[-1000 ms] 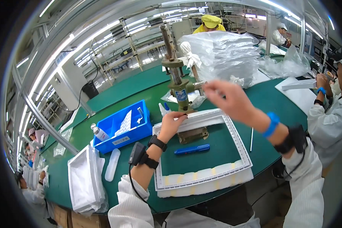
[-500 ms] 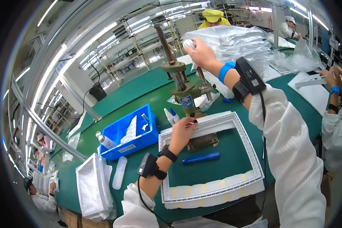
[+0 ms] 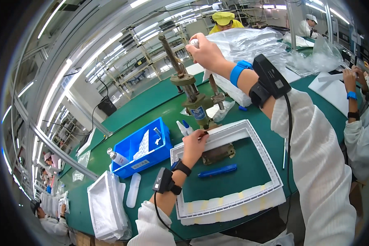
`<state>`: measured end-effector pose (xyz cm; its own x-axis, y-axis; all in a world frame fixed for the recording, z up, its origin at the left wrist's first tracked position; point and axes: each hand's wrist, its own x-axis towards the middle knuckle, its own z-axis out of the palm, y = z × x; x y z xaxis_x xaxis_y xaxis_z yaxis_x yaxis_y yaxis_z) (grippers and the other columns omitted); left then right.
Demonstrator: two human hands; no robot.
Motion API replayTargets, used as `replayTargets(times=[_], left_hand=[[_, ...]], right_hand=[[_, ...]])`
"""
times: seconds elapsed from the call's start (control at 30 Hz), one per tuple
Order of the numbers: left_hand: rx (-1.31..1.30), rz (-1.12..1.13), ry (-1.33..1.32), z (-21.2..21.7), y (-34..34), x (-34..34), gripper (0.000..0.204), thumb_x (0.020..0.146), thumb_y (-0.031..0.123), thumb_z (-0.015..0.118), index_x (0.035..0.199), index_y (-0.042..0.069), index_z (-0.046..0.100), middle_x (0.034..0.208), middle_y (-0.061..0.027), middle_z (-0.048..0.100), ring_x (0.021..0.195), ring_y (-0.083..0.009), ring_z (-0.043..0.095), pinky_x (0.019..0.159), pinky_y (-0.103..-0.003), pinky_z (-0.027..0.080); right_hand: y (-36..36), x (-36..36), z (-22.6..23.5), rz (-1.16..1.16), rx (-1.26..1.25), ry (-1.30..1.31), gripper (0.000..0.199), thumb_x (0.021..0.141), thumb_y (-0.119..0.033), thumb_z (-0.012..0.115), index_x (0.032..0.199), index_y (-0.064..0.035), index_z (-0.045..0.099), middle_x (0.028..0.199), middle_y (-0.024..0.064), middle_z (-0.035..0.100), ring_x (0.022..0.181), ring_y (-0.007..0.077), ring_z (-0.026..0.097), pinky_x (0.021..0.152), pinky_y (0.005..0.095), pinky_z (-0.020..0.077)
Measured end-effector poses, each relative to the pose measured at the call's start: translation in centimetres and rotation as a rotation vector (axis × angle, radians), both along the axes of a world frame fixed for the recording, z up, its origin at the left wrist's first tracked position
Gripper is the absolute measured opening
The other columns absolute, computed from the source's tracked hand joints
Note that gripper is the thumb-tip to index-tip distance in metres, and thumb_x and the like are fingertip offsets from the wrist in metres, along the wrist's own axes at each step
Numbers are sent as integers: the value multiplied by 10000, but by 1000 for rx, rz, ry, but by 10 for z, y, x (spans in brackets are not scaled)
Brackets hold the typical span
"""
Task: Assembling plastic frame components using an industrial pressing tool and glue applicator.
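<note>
My right hand point(image 3: 209, 53) is raised and closed around the white ball knob point(image 3: 194, 42) of a green hand press point(image 3: 197, 102) with a tall spring on top. My left hand point(image 3: 194, 146) is below the press head, at the far left side of a white rectangular plastic frame point(image 3: 269, 158). Its thumb and fingers are pinched together at the frame's rim; what is between them is too small to make out. Inside the frame's opening lie a blue marker pen point(image 3: 217, 170) and the brown metal press base point(image 3: 218, 153). White padding with yellowish patches point(image 3: 233, 208) lies along the frame's near side.
Left of the frame stands a blue divided bin point(image 3: 141, 164) with a bottle point(image 3: 118, 157) and small parts. Beside it are a white oblong case point(image 3: 133, 190) and bagged white frames point(image 3: 106, 205). Bottles point(image 3: 184, 128) stand by the press. Plastic-wrapped stacks point(image 3: 254, 45) and co-workers are beyond.
My right hand and the knob have shifted slightly up and to the left. The left hand stays at the frame's rim. The whole view has turned a little.
</note>
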<state>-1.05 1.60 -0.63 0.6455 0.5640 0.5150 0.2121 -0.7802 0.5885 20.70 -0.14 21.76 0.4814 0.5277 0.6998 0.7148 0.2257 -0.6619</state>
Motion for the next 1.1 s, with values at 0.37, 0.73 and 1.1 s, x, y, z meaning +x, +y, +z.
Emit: replayTargets(times=[0.37, 0.73, 1.1], left_hand=[[-25, -7, 37, 10, -5, 1, 248, 874, 180, 682, 993, -37, 702, 877, -194, 718, 827, -269, 719, 750, -330, 527], [43, -7, -42, 5, -15, 1, 218, 870, 150, 687, 979, -39, 702, 878, -202, 710, 812, -308, 710, 739, -352, 530], [2, 13, -64, 3, -17, 7, 237, 862, 179, 694, 979, -26, 713, 878, -204, 713, 821, -319, 711, 741, -361, 531]], right_hand=[[-43, -18, 1, 97, 82, -64, 317, 944, -273, 556, 1181, -89, 455, 891, 185, 674, 790, 328, 662, 740, 430, 505], [-95, -44, -10, 192, 166, -101, 293, 948, -303, 561, 1156, -124, 458, 888, 207, 666, 778, 405, 654, 696, 488, 493], [-104, -40, -13, 248, 151, -119, 293, 951, -291, 560, 1165, -121, 456, 892, 200, 663, 791, 389, 656, 711, 467, 495]])
